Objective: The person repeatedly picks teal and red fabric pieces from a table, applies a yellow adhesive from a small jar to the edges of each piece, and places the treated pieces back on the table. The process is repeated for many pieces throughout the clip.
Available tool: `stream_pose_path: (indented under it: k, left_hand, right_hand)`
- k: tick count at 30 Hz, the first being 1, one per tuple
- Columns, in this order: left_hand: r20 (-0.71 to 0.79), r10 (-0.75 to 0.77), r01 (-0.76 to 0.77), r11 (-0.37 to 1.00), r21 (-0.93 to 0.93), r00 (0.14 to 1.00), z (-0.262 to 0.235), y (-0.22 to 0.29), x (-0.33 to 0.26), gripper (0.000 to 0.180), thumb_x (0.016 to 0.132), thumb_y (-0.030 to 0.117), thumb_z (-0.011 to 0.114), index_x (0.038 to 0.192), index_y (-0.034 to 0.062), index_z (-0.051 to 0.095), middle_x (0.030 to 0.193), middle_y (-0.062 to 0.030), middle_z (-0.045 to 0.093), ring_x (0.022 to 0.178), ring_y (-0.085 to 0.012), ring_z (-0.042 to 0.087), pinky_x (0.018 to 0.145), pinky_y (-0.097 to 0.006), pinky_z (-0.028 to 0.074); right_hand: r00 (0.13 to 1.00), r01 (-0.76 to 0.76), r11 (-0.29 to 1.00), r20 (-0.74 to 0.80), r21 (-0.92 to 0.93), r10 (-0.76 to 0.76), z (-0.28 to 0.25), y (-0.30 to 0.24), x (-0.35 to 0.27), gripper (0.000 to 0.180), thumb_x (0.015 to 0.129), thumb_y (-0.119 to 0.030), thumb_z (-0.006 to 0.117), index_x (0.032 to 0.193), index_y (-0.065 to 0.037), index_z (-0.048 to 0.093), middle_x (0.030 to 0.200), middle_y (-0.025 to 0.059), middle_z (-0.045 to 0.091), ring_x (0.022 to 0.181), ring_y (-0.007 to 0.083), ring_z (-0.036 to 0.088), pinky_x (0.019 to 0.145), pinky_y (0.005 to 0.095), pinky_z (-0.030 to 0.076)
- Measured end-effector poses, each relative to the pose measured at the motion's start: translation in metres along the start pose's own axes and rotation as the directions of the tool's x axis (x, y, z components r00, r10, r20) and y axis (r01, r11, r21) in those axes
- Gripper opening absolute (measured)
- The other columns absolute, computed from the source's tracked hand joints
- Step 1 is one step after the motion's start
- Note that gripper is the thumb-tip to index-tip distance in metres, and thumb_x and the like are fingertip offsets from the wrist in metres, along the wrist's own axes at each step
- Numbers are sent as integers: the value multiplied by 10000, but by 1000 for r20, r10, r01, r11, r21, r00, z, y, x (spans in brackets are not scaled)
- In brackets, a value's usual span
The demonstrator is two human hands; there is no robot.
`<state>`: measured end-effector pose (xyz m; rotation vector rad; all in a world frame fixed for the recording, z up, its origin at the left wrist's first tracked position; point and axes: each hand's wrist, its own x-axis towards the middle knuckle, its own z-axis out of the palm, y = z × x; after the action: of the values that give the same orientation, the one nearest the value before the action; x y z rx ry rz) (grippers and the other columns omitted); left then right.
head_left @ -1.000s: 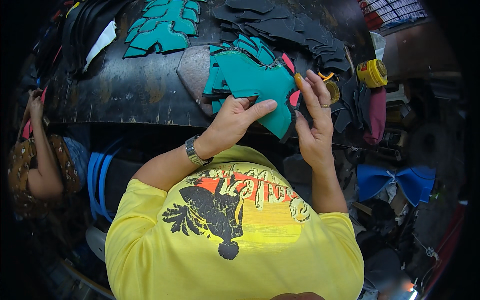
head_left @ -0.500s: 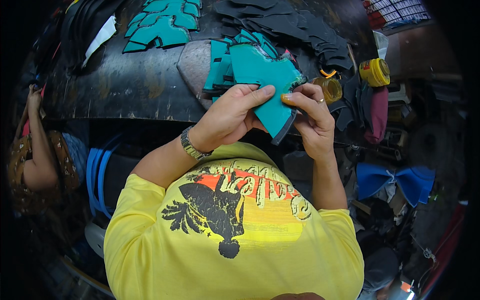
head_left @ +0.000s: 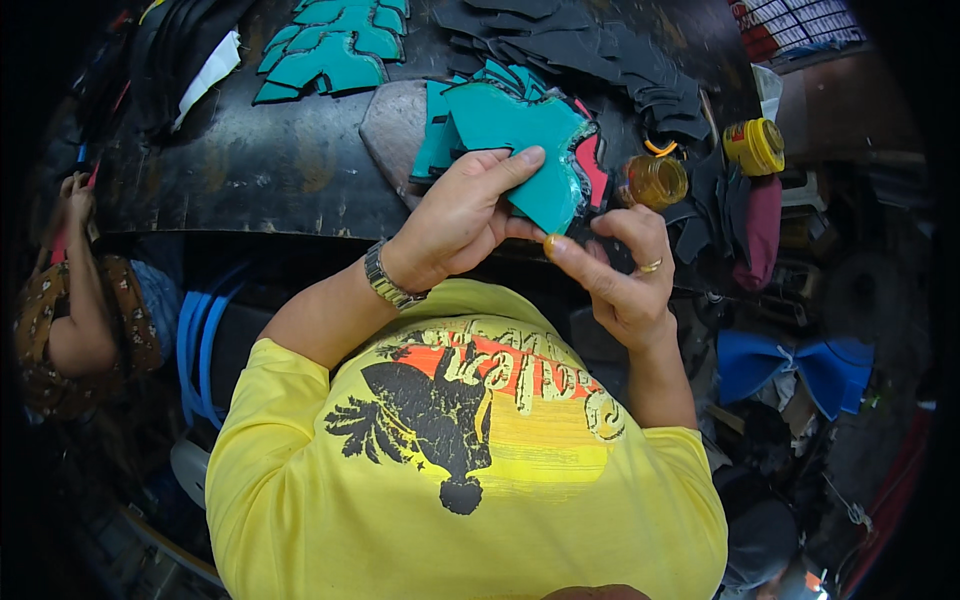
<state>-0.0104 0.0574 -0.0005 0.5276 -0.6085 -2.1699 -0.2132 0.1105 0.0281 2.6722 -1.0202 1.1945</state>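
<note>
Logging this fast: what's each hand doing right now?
Left hand: closed, holding the teal cut piece.
Right hand: fingers curled, pinching that piece's lower edge.

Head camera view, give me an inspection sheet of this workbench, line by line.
Surface: dark worn bench.
Job's things: teal cut piece held up; teal stack farther back.
Clutter: black cut pieces, amber jar, yellow-lidded jar.
Grippers: left hand pinches the teal piece; right hand fingers its lower edge.
Cables: nothing seen.
Surroundings: another person's arm at left, blue bow-shaped item at right.
</note>
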Motion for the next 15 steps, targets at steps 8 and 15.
stream_pose_path:
  k: [8,15]
  left_hand:
    - [-44,276,-251,920,300,960,-43,73,0,211,1036,182,549,1149,25,635,1076,-64,711,970,-142,685,867,-322,559]
    - [-231,469,-307,807,504,853,-128,180,14,216,997,96,598,1190,-1,607,1127,-76,678,1041,-158,654,900,-301,547]
  right_hand:
    - [940,-315,948,-154,-46,305,-20,14,-56,372,811,79,665,1176,7,656,1071,157,626,850,275,590,799,369,509]
    - [504,-584,620,-366,523,783,-1,68,-129,675,941,87,558,1548,-32,287,1162,93,553,889,103,525,779,232,473]
